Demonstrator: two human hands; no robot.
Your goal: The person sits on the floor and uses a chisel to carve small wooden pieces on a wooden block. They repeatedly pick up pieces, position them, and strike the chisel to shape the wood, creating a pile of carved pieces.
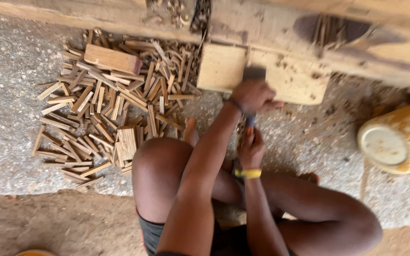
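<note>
My left hand (255, 95) is closed around the upper part of a tool (254, 73), whose dark metal head rests on a flat wooden block (300, 80). Just below, my right hand (251, 147), with a yellow wristband, grips the tool's lower end, where a bit of blue handle (250, 121) shows between the two hands. The block leans against a long wooden beam (271, 28). Both hands are blurred, and the tool's exact shape is hard to make out. My bent legs (157, 175) fill the lower middle of the view.
A spread pile of several small split wood sticks (115, 109) lies on the rough concrete to the left, with a thicker wood piece (112, 59) on top. A round yellowish container (395, 140) stands at the right. Bare earth runs along the bottom left.
</note>
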